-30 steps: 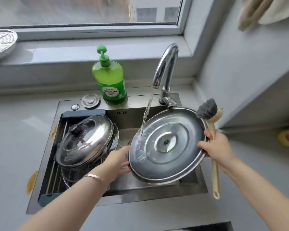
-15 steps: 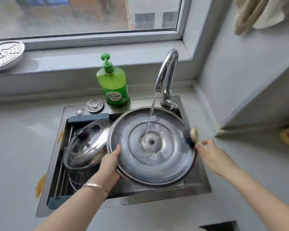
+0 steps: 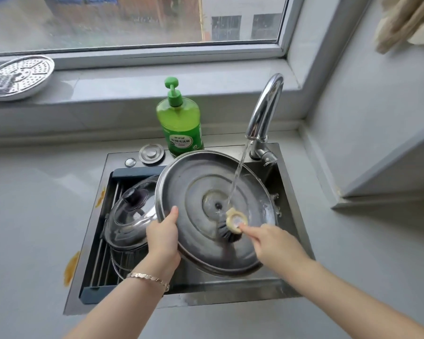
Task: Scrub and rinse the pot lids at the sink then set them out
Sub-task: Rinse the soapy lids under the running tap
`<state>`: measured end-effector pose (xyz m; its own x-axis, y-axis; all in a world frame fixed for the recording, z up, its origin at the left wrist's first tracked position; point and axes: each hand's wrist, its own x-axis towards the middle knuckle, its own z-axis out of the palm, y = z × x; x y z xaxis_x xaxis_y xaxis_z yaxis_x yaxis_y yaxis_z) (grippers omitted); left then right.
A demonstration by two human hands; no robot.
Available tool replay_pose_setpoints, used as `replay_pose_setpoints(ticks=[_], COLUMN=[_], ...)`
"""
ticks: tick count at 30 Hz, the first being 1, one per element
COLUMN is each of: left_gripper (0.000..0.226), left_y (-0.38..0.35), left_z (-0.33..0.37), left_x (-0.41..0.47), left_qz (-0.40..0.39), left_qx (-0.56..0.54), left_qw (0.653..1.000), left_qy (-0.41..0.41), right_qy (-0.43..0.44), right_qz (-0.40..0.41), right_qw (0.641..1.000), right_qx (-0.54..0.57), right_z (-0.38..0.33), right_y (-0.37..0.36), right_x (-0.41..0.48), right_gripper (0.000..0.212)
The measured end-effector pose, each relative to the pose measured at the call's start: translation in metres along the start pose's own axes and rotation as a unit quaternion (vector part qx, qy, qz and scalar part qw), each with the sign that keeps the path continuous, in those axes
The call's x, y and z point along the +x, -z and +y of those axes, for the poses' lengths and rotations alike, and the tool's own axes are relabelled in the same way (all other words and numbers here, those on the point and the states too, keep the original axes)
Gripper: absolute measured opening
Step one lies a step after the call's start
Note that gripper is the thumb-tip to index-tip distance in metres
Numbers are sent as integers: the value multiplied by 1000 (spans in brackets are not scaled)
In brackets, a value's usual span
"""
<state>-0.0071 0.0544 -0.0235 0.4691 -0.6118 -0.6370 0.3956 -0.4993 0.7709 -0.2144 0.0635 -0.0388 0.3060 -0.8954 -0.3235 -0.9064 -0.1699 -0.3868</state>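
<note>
Since half a second ago the dark-bristled scrubbing brush with a pale wooden head [image 3: 231, 226] has moved from the rim toward the middle of the large round stainless steel lid [image 3: 213, 211]. The left hand [image 3: 163, 238] grips the lid's left edge, thumb on top, tilting it over the steel sink [image 3: 289, 199]. The right hand [image 3: 269, 241] is wrapped around the brush, pressing the bristles down. Water from the chrome tap [image 3: 264, 113] strikes the wet, dull underside near its centre.
</note>
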Motion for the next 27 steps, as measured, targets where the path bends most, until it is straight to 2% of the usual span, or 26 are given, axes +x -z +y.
replay_pose_setpoints(ticks=[3,5,8,13,18,20,21,23,25,27], left_gripper=[14,17,23,17,16,14,12,23,23,18], left_y=[-5,-9,-13,-8,-5,-3,-3,-2,-5,-10], left_z=[-5,-7,-9,1,13,13,12,9,3,-7], left_x=[-7,-14,-21,-20,-12,-6,-2,4,6,3], left_qz=[-16,-35,-51,-51,-2,13,15,8,-17,-46], left_qx=[47,74,103,95,66,67,66,62,64,86], left_qw=[999,996,992,993,996,997,998,996,991,985], left_qy=[-10,-29,-52,-54,-57,-27,1,70,112,141], right_qy=[97,98,51,-47,-116,-165,-207,-303,-344,-359], right_qz=[28,80,125,139,98,104,112,87,35,6], right_qw=[992,988,988,987,988,977,964,913,834,757], right_qx=[73,85,81,59,41,81,128,258,430,545], right_z=[-36,-45,-44,-6,46,60,67,77,83,89], right_y=[-5,2,16,30,16,9,7,7,10,13], right_x=[-8,18,64,100,65,37,25,8,-4,-12], right_gripper=[41,41,41,38,39,38,40,53,44,30])
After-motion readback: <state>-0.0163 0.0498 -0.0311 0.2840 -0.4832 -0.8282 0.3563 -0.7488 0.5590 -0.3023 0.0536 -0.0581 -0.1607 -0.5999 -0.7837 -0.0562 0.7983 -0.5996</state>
